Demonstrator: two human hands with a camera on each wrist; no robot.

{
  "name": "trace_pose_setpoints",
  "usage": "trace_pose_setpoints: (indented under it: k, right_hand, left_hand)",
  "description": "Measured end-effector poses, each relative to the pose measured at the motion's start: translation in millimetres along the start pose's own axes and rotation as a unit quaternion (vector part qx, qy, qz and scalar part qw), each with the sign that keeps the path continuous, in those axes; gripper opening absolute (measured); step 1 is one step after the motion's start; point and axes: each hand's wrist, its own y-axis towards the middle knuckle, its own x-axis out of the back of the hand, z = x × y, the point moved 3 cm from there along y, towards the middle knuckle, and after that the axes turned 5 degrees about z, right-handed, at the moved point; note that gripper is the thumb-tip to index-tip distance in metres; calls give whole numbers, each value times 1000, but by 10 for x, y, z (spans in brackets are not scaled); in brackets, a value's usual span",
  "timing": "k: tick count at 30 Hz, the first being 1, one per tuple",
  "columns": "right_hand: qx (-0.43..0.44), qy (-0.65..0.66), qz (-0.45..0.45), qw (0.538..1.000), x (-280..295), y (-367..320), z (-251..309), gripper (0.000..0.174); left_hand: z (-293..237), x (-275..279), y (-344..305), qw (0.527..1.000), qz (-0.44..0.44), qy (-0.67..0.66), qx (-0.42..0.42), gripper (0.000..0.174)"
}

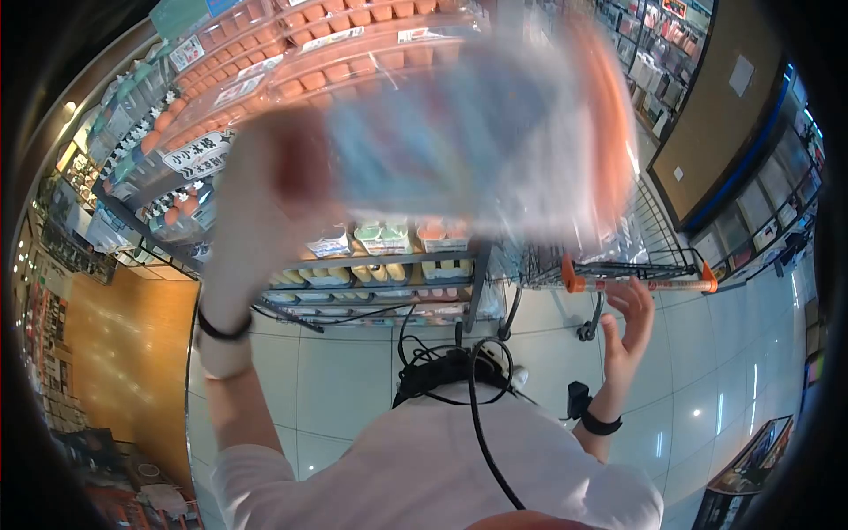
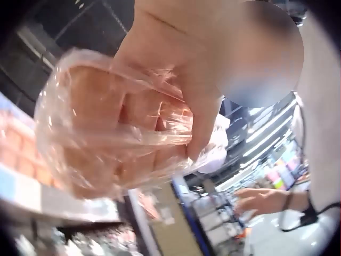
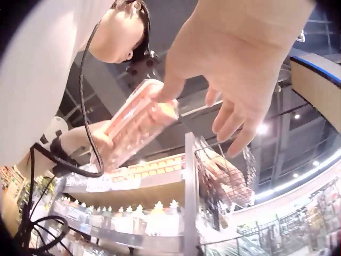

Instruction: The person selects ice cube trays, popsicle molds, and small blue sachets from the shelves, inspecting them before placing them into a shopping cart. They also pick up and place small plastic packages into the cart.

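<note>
My left hand (image 1: 256, 190) grips one end of a clear-plastic-wrapped pack (image 1: 459, 132) of orange-pink, block-like pieces, raised in front of the shelves. The pack blurs in the head view, and its near face looks blue and white there. In the left wrist view the thumb presses along the wrapped pieces (image 2: 96, 106); the other fingers are mostly hidden. My right hand (image 1: 629, 322) hangs in the air beside the cart handle (image 1: 640, 285), fingers loosely spread with nothing in them. From the right wrist view, the pack (image 3: 139, 125) tilts upward behind my right thumb.
A tiered shelf (image 1: 481, 274) carries rows of similar orange-pink packs (image 1: 353, 66) on top and other goods below. A wire shopping cart (image 1: 654, 234) stands at its right end. Black cables (image 1: 455, 367) bunch at my waist. Brown panel (image 1: 720, 115) at right.
</note>
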Motion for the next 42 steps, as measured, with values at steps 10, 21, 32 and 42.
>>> trace_pose_setpoints:
  k: [10, 21, 32, 42]
  right_hand:
    - [186, 10, 265, 946, -173, 249, 433, 71]
    - [65, -342, -3, 937, 2166, 712, 224, 50]
    - [-127, -381, 169, 900, 1300, 3042, -2379, 46]
    - [-65, -439, 334, 832, -646, 2706, -4096, 42]
  left_hand:
    - [-670, -1240, -532, 974, 168, -22, -147, 56]
    - [-505, -1917, -366, 957, 107, -266, 34, 60]
    - [-775, -2250, -771, 964, 17, -165, 209, 38]
    - [-1689, -1829, -1990, 874, -98, 6, 476, 35]
